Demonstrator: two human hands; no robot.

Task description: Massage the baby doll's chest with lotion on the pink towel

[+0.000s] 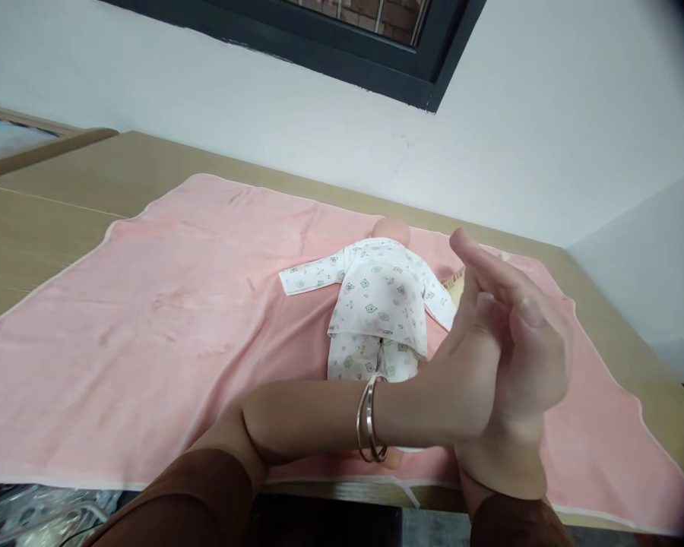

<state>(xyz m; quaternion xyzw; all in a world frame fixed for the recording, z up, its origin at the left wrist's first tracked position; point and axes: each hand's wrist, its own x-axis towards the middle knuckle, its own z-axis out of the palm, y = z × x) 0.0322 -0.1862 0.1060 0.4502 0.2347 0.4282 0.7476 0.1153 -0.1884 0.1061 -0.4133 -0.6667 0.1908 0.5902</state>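
both hands are meeting right of centre in the frame, the left hand (470, 380) turning its back and wrist toward the lower edge, the right hand (541, 365) lying close against it on the right side. palms seem to be pressing together, fingers pointing toward the upper part of the frame; edges are looking blurred. grip: no object is showing in either hand; cannot tell whether the palms are enclosing anything small, nor how far the fingers are curling.

two metal bangles (369, 418) are circling the left wrist. brown sleeves (199, 486) are covering the forearms at the bottom of the frame.

the doll (392, 230) is lying at the centre, head toward the far edge of the table, just beyond the hands. it is wearing a white printed shirt (379, 292), one sleeve stretching out to the left, the other slanting down to the right, near a yellowish item (456, 286) partly hidden by the hands. matching trousers (350, 358) are running toward the lower edge, the left forearm covering their lower part.

a pink blanket (165, 319) is spreading under the doll, covering much of the wooden table (45, 228). a dark window frame (319, 49) is crossing the white wall at the top. clear plastic (45, 520) is sitting at lower left.
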